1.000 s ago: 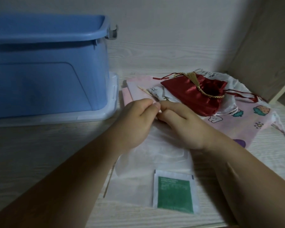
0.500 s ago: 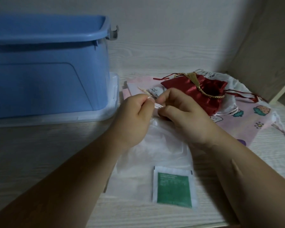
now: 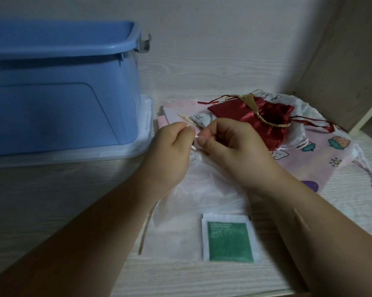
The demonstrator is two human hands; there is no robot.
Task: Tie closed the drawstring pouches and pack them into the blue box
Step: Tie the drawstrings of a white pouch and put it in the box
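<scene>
Both grips, left hand (image 3: 170, 154) and right hand (image 3: 232, 151), pinch the white pouch (image 3: 202, 189) drawstring (image 3: 194, 147) (knot incomplete). Red pouch (image 3: 255, 118) lies open, unpacked.

— What is the blue box (image 3: 62, 93) at the desk's back left made of?
— Plastic, smooth, with a dull sheen. The clear piece (image 3: 146, 116) under it is milky plastic.
— And the desk (image 3: 52, 200)?
— Pale wood grain, matt.
— The red pouch (image 3: 240, 112)?
— Satin-like cloth, glossy along its folds. Its gold cord (image 3: 273, 124) is twisted and faintly shiny.
— The sheer white pouch (image 3: 202, 189) nearer the front edge?
— Thin see-through fabric, softly crinkled. Its white drawstring (image 3: 194, 138) looks like a smooth, thin cord.
— The pink pouch (image 3: 330, 159) toward the right edge?
— Printed cloth, matt.
— The green sachet (image 3: 229, 240)?
— Smooth, with a white border. Paper or foil, I cannot tell.
</scene>
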